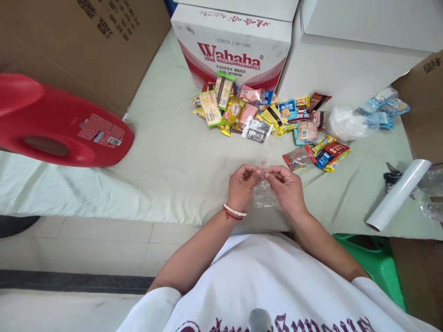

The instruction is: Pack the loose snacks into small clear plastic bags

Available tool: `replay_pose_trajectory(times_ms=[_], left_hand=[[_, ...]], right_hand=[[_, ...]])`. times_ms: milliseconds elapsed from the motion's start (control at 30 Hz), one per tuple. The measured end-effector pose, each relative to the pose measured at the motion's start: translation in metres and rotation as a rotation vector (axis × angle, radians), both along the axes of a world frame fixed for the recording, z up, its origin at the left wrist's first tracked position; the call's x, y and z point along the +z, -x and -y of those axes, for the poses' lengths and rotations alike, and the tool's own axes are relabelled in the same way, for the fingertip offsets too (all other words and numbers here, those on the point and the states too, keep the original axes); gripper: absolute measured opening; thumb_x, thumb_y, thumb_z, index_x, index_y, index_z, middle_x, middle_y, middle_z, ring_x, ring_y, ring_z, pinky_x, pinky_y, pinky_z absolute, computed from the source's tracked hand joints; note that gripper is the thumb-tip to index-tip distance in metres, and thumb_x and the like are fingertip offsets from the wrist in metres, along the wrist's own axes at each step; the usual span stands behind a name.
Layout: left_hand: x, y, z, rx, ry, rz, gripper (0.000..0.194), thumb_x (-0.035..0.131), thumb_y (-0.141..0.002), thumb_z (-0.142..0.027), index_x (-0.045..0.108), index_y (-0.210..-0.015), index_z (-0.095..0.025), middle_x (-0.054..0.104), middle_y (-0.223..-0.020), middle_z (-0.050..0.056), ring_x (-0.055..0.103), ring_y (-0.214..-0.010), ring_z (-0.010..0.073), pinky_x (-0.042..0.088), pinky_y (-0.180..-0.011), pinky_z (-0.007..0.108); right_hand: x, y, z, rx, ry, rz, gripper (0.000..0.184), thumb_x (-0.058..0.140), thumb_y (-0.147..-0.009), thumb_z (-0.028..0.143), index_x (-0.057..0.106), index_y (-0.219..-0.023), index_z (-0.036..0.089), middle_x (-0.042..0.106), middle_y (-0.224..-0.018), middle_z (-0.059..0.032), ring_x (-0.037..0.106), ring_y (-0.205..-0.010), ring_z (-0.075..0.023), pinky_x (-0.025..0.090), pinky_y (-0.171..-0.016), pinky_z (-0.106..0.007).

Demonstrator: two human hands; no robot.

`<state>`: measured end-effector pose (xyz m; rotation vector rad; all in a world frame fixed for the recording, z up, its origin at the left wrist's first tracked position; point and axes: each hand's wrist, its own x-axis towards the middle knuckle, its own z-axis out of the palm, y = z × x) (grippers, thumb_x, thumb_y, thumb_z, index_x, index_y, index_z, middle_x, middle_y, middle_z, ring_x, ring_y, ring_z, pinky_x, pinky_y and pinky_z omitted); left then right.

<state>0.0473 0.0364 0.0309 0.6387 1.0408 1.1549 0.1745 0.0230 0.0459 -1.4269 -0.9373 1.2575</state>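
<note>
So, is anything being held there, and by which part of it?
Yes, what looks like a clear plastic bag. The left hand and right hand both pinch it near its far end, with more of it showing below.

- Bright, diffuse light; soft shadows on the worktop (pixel 155 180) near the hands (pixel 242 184).
- Pale sheen on the roll (pixel 398 196) to their right.
- Red jug (pixel 65 108), far left, looks stretched.
</note>
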Motion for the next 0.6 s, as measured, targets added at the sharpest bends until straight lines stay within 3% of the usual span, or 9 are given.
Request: replay_pose_trajectory(times_ms=[133, 233, 333, 433, 500, 600], left_hand=[[-0.005, 0.025, -0.008, 0.104, 0.136, 0.169, 0.044, 0.092, -0.066, -0.038, 0.056, -0.081, -0.019, 0.077, -0.093, 0.003, 0.074, -0.090, 0.0187, 0.060, -0.085, 0.035], [-0.007, 0.053, -0.016, 0.235, 0.261, 0.202, 0.031, 0.082, -0.078, -0.023, 0.051, -0.079, -0.020, 0.075, -0.084, 0.001, 0.075, -0.086, 0.0163, 0.061, -0.082, 0.031], [-0.013, 0.076, -0.024, 0.307, 0.385, 0.080, 0.021, 0.065, -0.088, -0.015, 0.047, -0.079, -0.021, 0.066, -0.069, -0.003, 0.068, -0.064, 0.0103, 0.052, -0.058, 0.018], [-0.022, 0.089, -0.031, 0.221, 0.287, -0.231, 0.014, 0.056, -0.093, -0.021, 0.045, -0.083, -0.023, 0.052, -0.060, -0.008, 0.046, -0.042, 0.0074, 0.031, -0.041, 0.017], [-0.028, 0.093, -0.033, 0.139, 0.094, -0.572, 0.011, 0.054, -0.095, -0.028, 0.048, -0.087, -0.024, 0.048, -0.060, -0.008, 0.043, -0.043, 0.0094, 0.035, -0.045, 0.020], [-0.035, 0.097, -0.031, 0.166, -0.189, -1.152, 0.014, 0.058, -0.091, -0.032, 0.056, -0.100, -0.021, 0.061, -0.080, 0.002, 0.060, -0.067, 0.0170, 0.051, -0.068, 0.032]], right_hand=[[0.010, -0.019, -0.007, -0.121, 0.037, -0.180, 0.031, 0.084, -0.071, 0.038, 0.066, -0.089, 0.020, 0.072, -0.078, 0.0007, 0.035, -0.046, -0.0047, 0.026, -0.042, -0.019], [0.012, -0.047, -0.012, -0.142, 0.129, -0.341, 0.037, 0.089, -0.062, 0.033, 0.064, -0.086, 0.020, 0.070, -0.077, 0.0025, 0.031, -0.044, -0.0022, 0.020, -0.039, -0.016], [0.004, -0.073, -0.015, -0.131, 0.229, -0.408, 0.040, 0.091, -0.057, 0.028, 0.063, -0.084, 0.020, 0.064, -0.072, 0.0051, 0.030, -0.043, -0.0011, 0.019, -0.037, -0.013], [-0.009, -0.087, -0.017, -0.122, 0.265, -0.331, 0.038, 0.090, -0.058, 0.029, 0.064, -0.084, 0.020, 0.062, -0.069, 0.0054, 0.031, -0.044, -0.0018, 0.019, -0.037, -0.013], [-0.018, -0.091, -0.019, -0.117, 0.231, -0.208, 0.036, 0.088, -0.061, 0.033, 0.064, -0.085, 0.019, 0.062, -0.069, 0.0044, 0.034, -0.044, -0.0030, 0.019, -0.037, -0.015], [-0.030, -0.092, -0.026, -0.111, 0.157, 0.000, 0.033, 0.084, -0.067, 0.037, 0.062, -0.085, 0.020, 0.062, -0.067, 0.0036, 0.035, -0.044, -0.0051, 0.019, -0.038, -0.018]])
